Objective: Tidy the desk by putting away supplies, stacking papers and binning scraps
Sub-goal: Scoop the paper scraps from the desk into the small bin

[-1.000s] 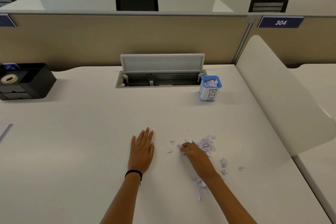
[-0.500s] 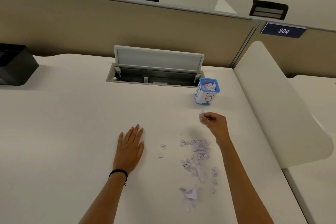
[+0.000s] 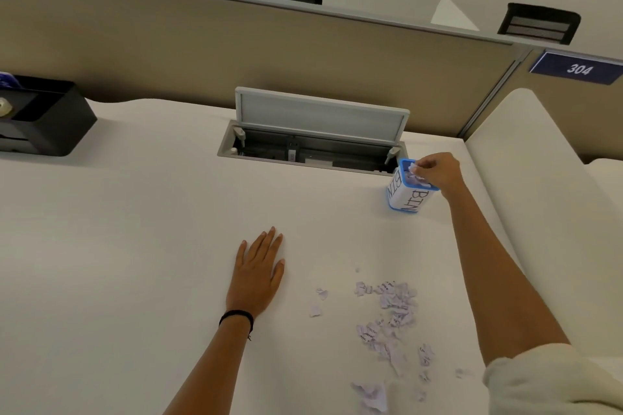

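Over the mouth of the small blue-rimmed white box lettered BIN (image 3: 409, 200), a crumpled white paper scrap (image 3: 415, 168) is pinched by the fingers (image 3: 425, 166) of the right hand (image 3: 438, 172). Flat on the pale surface (image 3: 135, 246), the left hand (image 3: 258, 274) is laid with straight fingers; torn scraps (image 3: 392, 310) are strewn nearer the right arm (image 3: 488, 263).

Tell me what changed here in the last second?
The right hand pinched a scrap from the pile and carried it to the bin, holding it over the opening. The left hand stayed flat on the desk; the bin did not move.
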The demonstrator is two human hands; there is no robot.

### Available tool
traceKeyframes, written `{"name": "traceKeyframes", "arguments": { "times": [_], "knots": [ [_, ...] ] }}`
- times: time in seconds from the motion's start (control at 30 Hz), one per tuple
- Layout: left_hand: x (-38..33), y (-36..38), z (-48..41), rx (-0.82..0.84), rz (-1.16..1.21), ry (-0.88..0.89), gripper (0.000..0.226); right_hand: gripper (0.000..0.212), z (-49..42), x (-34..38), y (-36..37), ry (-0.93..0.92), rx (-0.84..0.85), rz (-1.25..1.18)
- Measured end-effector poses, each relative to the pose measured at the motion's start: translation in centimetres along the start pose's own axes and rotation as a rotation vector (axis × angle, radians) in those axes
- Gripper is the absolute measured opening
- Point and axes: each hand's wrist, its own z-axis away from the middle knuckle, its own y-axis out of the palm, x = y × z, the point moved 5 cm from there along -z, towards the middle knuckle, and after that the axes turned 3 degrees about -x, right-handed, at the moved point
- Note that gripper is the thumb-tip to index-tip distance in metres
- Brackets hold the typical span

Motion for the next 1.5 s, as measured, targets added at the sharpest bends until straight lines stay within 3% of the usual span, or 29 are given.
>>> {"name": "traceKeyframes", "arguments": {
  "times": [0.1,0.2,0.4,0.53,0.7,0.9,1.0,1.13,1.23,1.37,1.5],
  "knots": [
    [0.0,0.0,-0.1,-0.004,0.009,0.001,0.054,0.039,-0.4,0.3,0.7,0.016,0.104,0.150],
    [-0.1,0.0,-0.1,-0.006,0.010,0.004,0.056,0.033,-0.4,0.8,-0.2,-0.051,0.047,0.245],
    [-0.1,-0.1,0.0,-0.010,0.016,0.005,0.058,0.014,4.0,0.1,-3.6,-0.294,-0.254,0.108],
    [-0.2,-0.2,0.0,-0.015,0.024,0.001,0.060,0.010,8.4,-2.2,-3.1,-0.415,-0.229,-0.070],
    [-0.3,-0.3,0.0,-0.009,0.042,0.009,0.061,0.016,13.7,-5.8,2.0,-0.301,-0.012,-0.134],
    [-0.3,-0.4,0.0,0.000,0.048,0.013,0.063,0.039,18.1,-9.0,8.4,-0.259,0.437,0.100],
    [-0.4,-0.6,0.1,0.002,0.038,0.016,0.064,0.048,20.4,-9.7,9.2,-0.306,0.520,0.202],
    [-0.4,-0.5,0.1,0.010,0.028,0.020,0.066,0.056,22.7,-10.4,8.9,-0.331,0.555,0.165],
    [-0.4,-0.6,0.1,0.010,0.030,0.023,0.067,0.052,24.3,-10.7,8.4,-0.337,0.488,0.125],
    [-0.5,-0.7,0.2,0.014,0.030,0.027,0.067,0.039,26.5,-10.2,7.8,-0.302,0.259,-0.021],
    [-0.5,-0.7,0.2,0.019,0.037,0.024,0.067,0.032,27.6,-10.4,8.1,-0.280,0.039,0.072]
  ]
}}
